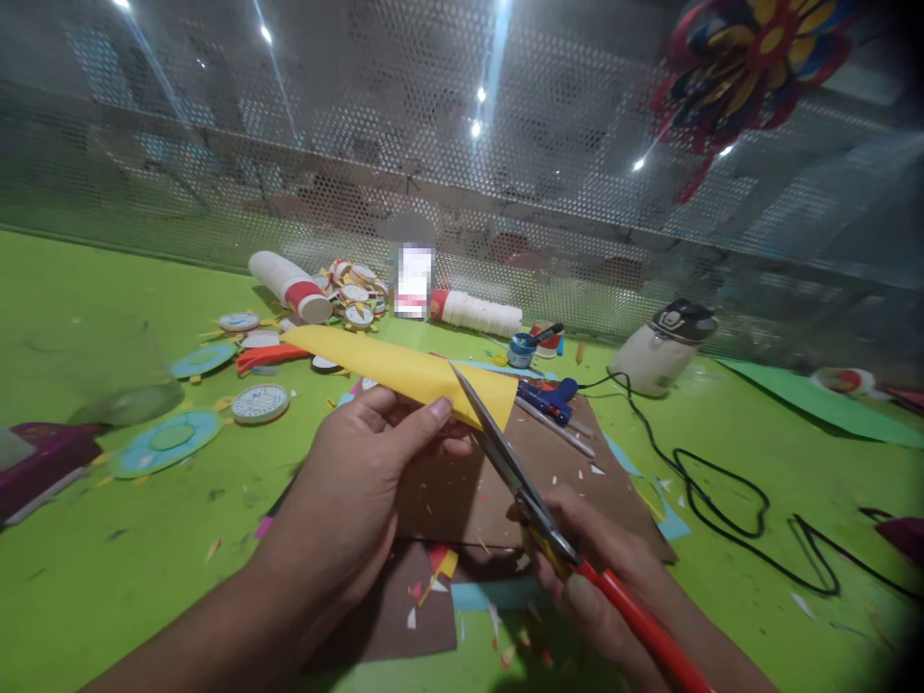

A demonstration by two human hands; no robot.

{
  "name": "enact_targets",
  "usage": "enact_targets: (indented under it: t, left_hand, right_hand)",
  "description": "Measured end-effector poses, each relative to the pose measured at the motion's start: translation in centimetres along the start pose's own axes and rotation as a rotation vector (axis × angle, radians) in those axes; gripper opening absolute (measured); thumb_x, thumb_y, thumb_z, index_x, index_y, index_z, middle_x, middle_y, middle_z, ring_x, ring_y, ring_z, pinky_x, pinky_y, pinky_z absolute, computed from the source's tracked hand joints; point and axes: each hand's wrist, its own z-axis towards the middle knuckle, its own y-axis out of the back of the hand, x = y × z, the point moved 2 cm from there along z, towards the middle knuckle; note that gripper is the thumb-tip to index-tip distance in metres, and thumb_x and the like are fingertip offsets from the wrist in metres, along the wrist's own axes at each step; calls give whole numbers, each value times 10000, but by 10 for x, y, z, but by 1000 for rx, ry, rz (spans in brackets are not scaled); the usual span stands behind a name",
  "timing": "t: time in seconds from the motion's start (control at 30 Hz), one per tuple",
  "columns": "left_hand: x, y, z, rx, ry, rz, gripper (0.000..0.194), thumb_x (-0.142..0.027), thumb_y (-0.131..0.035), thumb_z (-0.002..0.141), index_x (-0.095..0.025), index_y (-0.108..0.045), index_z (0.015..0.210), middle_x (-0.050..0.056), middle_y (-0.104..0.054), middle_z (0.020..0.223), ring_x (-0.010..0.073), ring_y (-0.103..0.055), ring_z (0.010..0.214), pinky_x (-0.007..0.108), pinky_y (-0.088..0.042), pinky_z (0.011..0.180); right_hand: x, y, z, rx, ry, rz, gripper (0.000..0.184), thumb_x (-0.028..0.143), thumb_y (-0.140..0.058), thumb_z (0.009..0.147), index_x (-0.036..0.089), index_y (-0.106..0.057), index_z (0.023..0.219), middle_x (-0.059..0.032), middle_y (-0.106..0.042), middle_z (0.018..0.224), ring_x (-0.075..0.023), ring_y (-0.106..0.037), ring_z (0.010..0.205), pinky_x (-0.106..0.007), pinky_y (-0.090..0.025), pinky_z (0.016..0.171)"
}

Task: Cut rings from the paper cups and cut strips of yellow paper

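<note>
My left hand pinches the lower edge of a long yellow sheet of craft paper between thumb and fingers. The sheet curves slightly and reaches away to the left. My right hand is closed around a pair of scissors with a red handle. One steel blade lies across the front of the sheet near its right end, with the tip pointing up and left. Whether the other blade is behind the sheet is hidden. Below both hands lies a brown board strewn with paper scraps.
A blue glue gun rests at the board's far edge. Behind it stand a small blue jar and a stack of white paper cups. Round paper pieces lie left. A black cord trails from a white kettle-like container.
</note>
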Motion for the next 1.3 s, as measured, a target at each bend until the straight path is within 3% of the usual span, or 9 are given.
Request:
enact_targets:
  t: [0.3, 0.47, 0.6, 0.8, 1.03, 1.3]
  left_hand:
    - [-2, -2, 0, -3, -4, 7, 171, -191, -732, 693, -109, -689, 837, 56, -720, 759, 103, -628, 588, 180, -507, 564]
    - [-1, -1, 0, -11, -6, 16, 164, -197, -732, 691, -104, -681, 816, 57, -714, 728, 108, -626, 585, 183, -507, 563]
    - [1, 1, -2, -15, 12, 26, 197, -217, -738, 683, -101, -670, 827, 61, -706, 727, 120, -628, 593, 198, -512, 561]
    - [1, 1, -1, -20, 17, 25, 196, -217, -737, 685, -114, -669, 837, 55, -709, 735, 115, -629, 584, 194, -512, 548]
    - [0, 1, 0, -33, 21, 27, 181, -209, -746, 671, -114, -680, 811, 53, -708, 702, 101, -618, 557, 164, -492, 513]
    - [-2, -1, 1, -5, -31, -1, 159, -179, -713, 707, -103, -695, 845, 61, -714, 769, 103, -628, 605, 174, -517, 556]
  right_hand:
    - [-2, 2, -1, 6, 22, -13, 456, 670, -434, 838, 241, -539, 955, 34, -453, 679, -120, -453, 586, -226, -436, 575]
    - [-1, 2, -1, 6, 5, 6, 498, 691, -432, 824, 236, -556, 982, 25, -505, 673, -133, -481, 597, -234, -434, 564]
    - [-1, 3, -1, 25, 41, 46, 416, 626, -465, 854, 250, -558, 1007, 26, -539, 715, -125, -492, 626, -217, -404, 567]
    - [-6, 3, -1, 0, -3, 47, 443, 646, -494, 823, 248, -587, 993, 38, -472, 661, -121, -465, 578, -220, -430, 562]
    - [-5, 1, -1, -25, -27, 93, 488, 675, -493, 806, 232, -601, 980, 27, -535, 673, -123, -474, 588, -228, -398, 557]
    - [-2, 2, -2, 20, -33, 135, 494, 690, -436, 818, 238, -562, 972, 16, -525, 666, -109, -439, 501, -221, -347, 437]
